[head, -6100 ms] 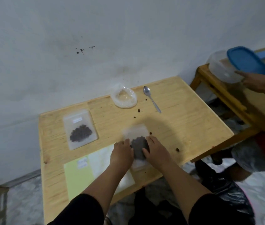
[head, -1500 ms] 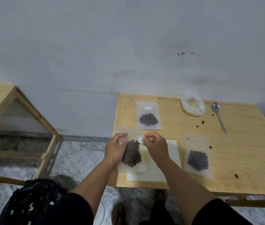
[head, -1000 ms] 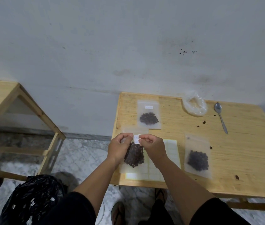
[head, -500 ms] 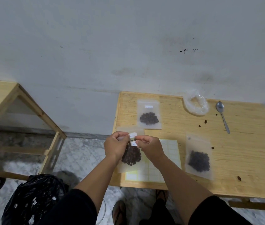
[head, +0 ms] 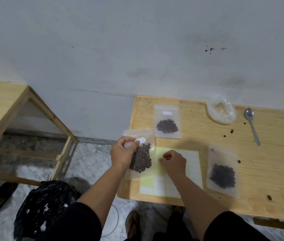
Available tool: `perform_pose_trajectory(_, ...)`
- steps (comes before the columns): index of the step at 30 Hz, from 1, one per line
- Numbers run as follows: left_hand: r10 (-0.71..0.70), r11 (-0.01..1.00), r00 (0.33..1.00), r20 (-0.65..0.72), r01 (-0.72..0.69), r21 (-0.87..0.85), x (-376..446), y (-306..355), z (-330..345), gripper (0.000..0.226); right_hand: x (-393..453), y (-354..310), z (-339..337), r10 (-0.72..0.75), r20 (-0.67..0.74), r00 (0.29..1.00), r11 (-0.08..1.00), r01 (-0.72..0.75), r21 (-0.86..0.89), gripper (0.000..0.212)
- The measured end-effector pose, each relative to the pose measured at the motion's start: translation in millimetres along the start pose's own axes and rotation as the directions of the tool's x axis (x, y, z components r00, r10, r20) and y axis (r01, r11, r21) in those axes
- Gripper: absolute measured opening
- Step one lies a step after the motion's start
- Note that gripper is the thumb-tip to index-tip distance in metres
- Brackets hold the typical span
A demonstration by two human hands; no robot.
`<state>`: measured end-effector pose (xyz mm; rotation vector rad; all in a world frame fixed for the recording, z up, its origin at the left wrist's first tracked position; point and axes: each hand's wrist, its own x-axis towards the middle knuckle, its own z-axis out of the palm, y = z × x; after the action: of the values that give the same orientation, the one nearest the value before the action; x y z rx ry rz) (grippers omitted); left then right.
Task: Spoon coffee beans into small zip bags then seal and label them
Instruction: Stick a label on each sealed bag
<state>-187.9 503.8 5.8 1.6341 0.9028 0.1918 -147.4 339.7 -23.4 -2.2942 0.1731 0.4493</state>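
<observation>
My left hand point(head: 123, 153) grips a small zip bag of coffee beans point(head: 142, 159) by its upper part, above the table's left front corner. A white label point(head: 141, 140) sits on that bag near my thumb. My right hand point(head: 172, 162) hovers over the label sheet point(head: 188, 164) with its fingers curled and nothing visible in them. A labelled bag of beans point(head: 167, 124) lies at the back of the table. Another filled bag point(head: 223, 173), with no label visible, lies to the right of the sheet.
The wooden table point(head: 268, 171) carries a spoon point(head: 251, 124), a crumpled clear plastic bag point(head: 222, 111) and a few loose beans point(head: 231, 130). A second wooden table point(head: 7, 108) stands at the left. A black plastic bag point(head: 44, 206) lies on the floor.
The label that both hands held at the bag's top now sits on the bag. My right hand has let go and dropped to the right over the label sheet.
</observation>
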Motion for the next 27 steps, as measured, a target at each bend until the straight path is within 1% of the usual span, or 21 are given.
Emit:
perform_pose_trajectory(3,0.031,1.000,0.999,0.039,-0.031,-0.004,-0.3,1.7,1.5,0.013,1.7,-2.3,1.6,-0.022,-0.004,1.000,0.998,0.022,-0.067,0.012)
perform_pose_trajectory(6,0.068,0.998,0.995,0.067,-0.068,0.000,-0.5,5.3,1.6,0.018,4.0,-4.4,-0.7,-0.035,-0.033,0.999,0.995,0.032,-0.097,0.018)
perform_pose_trajectory(9,0.079,0.997,0.995,0.062,-0.078,-0.016,0.5,10.5,1.0,0.016,7.8,-11.5,-10.0,-0.048,-0.088,0.995,0.999,0.048,-0.003,0.015)
perform_pose_trajectory(12,0.064,0.997,0.996,0.055,-0.061,-0.052,-1.1,17.6,2.6,0.013,6.7,-25.4,-19.7,-0.137,-0.112,0.984,0.980,0.152,0.132,0.007)
perform_pose_trajectory(14,0.067,0.995,0.997,0.049,-0.064,-0.075,-2.8,22.3,5.3,0.012,3.6,-35.2,-23.1,-0.235,-0.142,0.961,0.936,0.263,0.231,0.004)
perform_pose_trajectory(16,0.084,0.994,0.995,0.056,-0.079,-0.080,-4.3,26.1,9.0,0.012,0.4,-42.4,-23.7,-0.312,-0.120,0.943,0.877,0.334,0.346,0.007)
perform_pose_trajectory(19,0.134,0.989,0.986,0.100,-0.127,-0.073,-7.7,30.1,14.8,0.010,-2.7,-50.4,-24.8,-0.382,-0.101,0.919,0.834,0.389,0.392,0.012)
perform_pose_trajectory(21,0.185,0.982,0.971,0.154,-0.175,-0.078,-10.2,32.8,18.4,0.009,-2.7,-54.7,-27.7,-0.375,-0.098,0.922,0.833,0.382,0.400,0.013)
perform_pose_trajectory(23,0.223,0.974,0.952,0.209,-0.210,-0.083,-13.1,35.3,21.1,0.009,-3.5,-59.2,-32.6,-0.328,-0.098,0.940,0.838,0.337,0.429,0.010)
perform_pose_trajectory(25,0.240,0.971,0.937,0.255,-0.229,-0.072,-15.2,36.8,21.6,0.012,-3.8,-61.8,-37.0,-0.284,-0.113,0.952,0.838,0.304,0.454,0.008)
perform_pose_trajectory(27,0.245,0.969,0.931,0.271,-0.236,-0.065,-16.2,36.6,21.5,0.013,-3.8,-62.5,-39.5,-0.263,-0.114,0.958,0.841,0.285,0.461,0.011)
